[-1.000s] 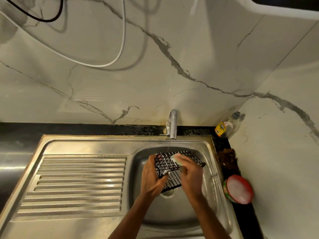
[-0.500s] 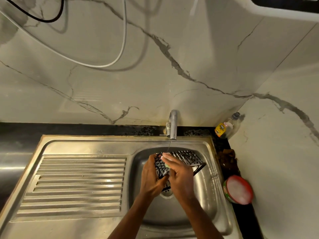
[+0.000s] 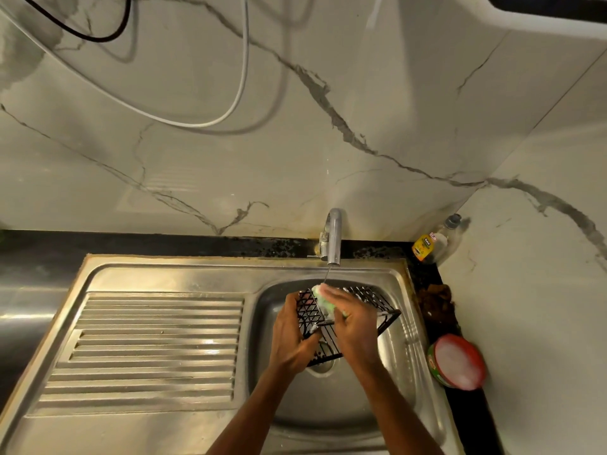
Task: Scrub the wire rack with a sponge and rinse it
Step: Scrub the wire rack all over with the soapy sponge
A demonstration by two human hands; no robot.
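A black wire rack point(image 3: 377, 307) is held tilted over the steel sink basin point(image 3: 387, 376), below the tap point(image 3: 333, 236), from which a thin stream of water falls. My left hand point(image 3: 292, 339) grips the rack's left edge. My right hand point(image 3: 353, 323) holds a soapy green sponge point(image 3: 323, 300) against the rack's upper left part, close to the stream. Most of the rack's middle is hidden behind my right hand.
A ribbed steel drainboard point(image 3: 154, 349) lies left of the basin. On the black counter strip at the right stand a clear bottle with a yellow label point(image 3: 433, 239), a brown scrubber point(image 3: 435, 300) and a red tub of white soap point(image 3: 458, 362). Cables point(image 3: 230, 103) hang on the marble wall.
My right hand has slid the sponge from the rack's right-middle across to its upper left, near the water stream. My left hand has kept its grip on the rack.
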